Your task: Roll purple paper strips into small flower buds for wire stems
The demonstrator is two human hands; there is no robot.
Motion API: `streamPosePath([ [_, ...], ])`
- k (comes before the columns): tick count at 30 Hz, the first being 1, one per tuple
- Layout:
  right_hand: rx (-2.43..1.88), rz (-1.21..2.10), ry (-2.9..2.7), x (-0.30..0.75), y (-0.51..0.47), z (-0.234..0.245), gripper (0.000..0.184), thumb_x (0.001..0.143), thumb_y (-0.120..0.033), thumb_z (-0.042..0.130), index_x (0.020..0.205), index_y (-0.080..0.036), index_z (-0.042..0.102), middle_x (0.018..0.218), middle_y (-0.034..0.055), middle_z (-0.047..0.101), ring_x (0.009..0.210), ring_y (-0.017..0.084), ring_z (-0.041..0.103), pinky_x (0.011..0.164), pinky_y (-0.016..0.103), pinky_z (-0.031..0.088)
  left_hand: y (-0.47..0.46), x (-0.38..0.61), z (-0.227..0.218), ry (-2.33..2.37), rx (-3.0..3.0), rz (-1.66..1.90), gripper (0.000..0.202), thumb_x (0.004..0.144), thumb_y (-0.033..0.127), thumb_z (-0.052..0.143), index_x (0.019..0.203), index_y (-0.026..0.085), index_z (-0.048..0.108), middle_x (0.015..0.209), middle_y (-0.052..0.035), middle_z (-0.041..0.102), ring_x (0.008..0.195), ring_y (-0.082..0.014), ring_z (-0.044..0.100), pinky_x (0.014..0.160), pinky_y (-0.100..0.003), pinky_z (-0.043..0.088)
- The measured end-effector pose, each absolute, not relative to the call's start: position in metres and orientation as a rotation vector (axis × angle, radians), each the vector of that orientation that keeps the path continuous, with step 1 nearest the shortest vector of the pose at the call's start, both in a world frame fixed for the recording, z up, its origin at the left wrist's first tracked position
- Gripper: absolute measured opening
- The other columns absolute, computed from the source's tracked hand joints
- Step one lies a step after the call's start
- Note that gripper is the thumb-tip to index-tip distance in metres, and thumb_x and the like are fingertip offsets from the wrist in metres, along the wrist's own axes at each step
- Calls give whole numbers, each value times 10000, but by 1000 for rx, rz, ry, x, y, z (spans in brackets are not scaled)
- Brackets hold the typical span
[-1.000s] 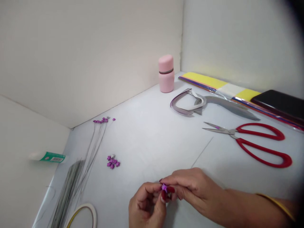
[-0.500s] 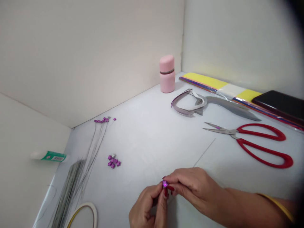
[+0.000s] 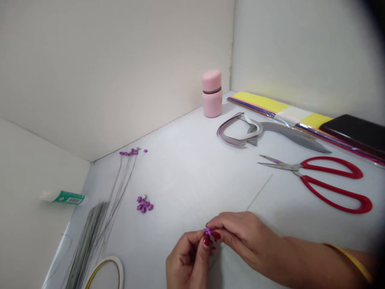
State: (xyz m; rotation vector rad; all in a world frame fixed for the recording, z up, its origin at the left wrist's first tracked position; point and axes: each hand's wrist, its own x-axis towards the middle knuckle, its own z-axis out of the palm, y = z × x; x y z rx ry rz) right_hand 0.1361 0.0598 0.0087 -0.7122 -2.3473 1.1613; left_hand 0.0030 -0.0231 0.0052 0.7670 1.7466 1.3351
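Near the table's front edge my left hand and my right hand meet, fingertips pinched together on a tiny purple paper flower. A thin wire runs from under my right hand up and to the right across the white table. A small heap of the same purple flowers lies to the left of my hands. Farther back, a few wire stems tipped with purple flowers lie near the wall.
Red-handled scissors lie at the right. Grey paper strips, a pink bottle, coloured paper sheets and a black phone sit at the back. A wire bundle, tape roll and glue tube are at the left.
My fingers have shifted slightly on the purple flower, turning it between the fingertips. Both hands stay in the same place; nothing else has moved.
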Motion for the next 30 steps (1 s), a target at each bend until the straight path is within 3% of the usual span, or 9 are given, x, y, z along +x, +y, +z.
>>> streamPosePath([
  [3, -721, 1337, -2228, 135, 62, 13, 213, 882, -211, 429, 1007, -157, 592, 888, 55, 667, 791, 132, 612, 722, 211, 461, -18, 0, 8, 1519, 532, 1328, 244, 623, 400, 719, 636, 157, 695, 548, -13, 666, 499, -81, 568, 508, -136, 459],
  [7, -822, 1864, -1856, 132, 62, 15, 202, 868, -260, 459, 800, -143, 608, 684, 31, 649, 622, 111, 589, 599, 212, 464, -20, 1, 4, 1433, 562, 1309, 297, 682, 418, 670, 583, 138, 663, 522, -16, 637, 491, -72, 556, 494, -126, 446],
  [11, -931, 2231, -1378, 128, 62, 12, 232, 786, -362, 583, 743, -135, 561, 596, -15, 578, 506, 73, 526, 489, 182, 400, -26, 4, -7, 1651, 929, 1499, 116, 730, 293, 644, 820, 225, 671, 651, 15, 666, 586, -92, 614, 588, -146, 486],
  [14, -928, 2313, -1309, 127, 62, 11, 280, 739, -398, 628, 728, -129, 552, 586, -20, 565, 473, 62, 510, 453, 168, 362, -27, 2, -8, 1796, 1399, 1533, 235, 733, 140, 605, 915, 273, 669, 755, 24, 691, 661, -88, 632, 659, -137, 477],
  [17, -909, 2300, -1370, 128, 61, 10, 276, 784, -396, 575, 742, -124, 562, 599, -9, 566, 484, 65, 515, 455, 167, 371, -26, -4, -3, 1842, 1628, 1467, 257, 734, 65, 562, 850, 257, 687, 741, 27, 701, 660, -78, 636, 655, -114, 461],
  [22, -824, 1935, -1777, 133, 60, 8, 199, 855, -276, 490, 916, -153, 634, 672, 7, 604, 586, 91, 547, 575, 194, 455, -26, -7, -3, 1861, 1561, 1458, 202, 753, 117, 566, 843, 254, 684, 737, 15, 705, 648, -103, 637, 622, -147, 471],
  [30, -732, 1594, -2059, 136, 64, 11, 196, 852, -199, 479, 871, -135, 663, 654, 16, 641, 568, 87, 590, 571, 154, 468, -28, -4, -7, 1779, 1371, 1474, 152, 758, 179, 586, 826, 270, 687, 731, 44, 703, 652, -74, 628, 632, -111, 456],
])
